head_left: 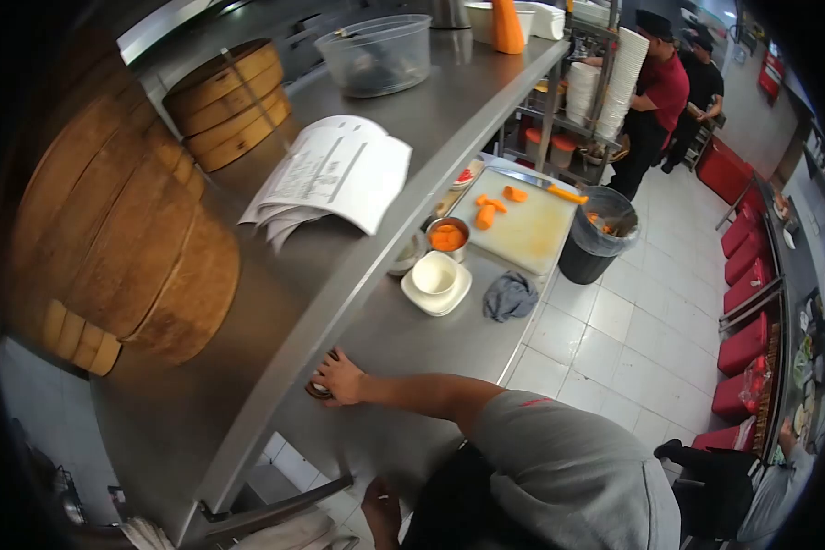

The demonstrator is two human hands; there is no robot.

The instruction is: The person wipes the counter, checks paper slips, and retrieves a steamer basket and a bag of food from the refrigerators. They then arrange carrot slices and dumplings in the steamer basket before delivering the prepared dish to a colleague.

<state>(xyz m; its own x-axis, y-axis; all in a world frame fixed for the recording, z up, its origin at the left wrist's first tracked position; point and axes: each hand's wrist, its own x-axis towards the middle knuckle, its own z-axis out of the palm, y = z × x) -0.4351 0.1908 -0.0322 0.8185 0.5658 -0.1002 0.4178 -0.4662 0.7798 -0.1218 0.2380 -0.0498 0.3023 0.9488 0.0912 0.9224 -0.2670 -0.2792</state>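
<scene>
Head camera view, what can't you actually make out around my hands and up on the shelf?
Small dark thing under the outstretched hand: head view, mostly covered by the fingers, too small to identify.
Lower hand: head view, dim and partly hidden by dark clothing; grip unclear.
Papers on the shelf: print too small and blurred to read.
Plastic tub: contents blurred behind its cloudy wall.

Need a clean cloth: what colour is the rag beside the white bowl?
The rag is blue-grey; head view shows it best.
</scene>
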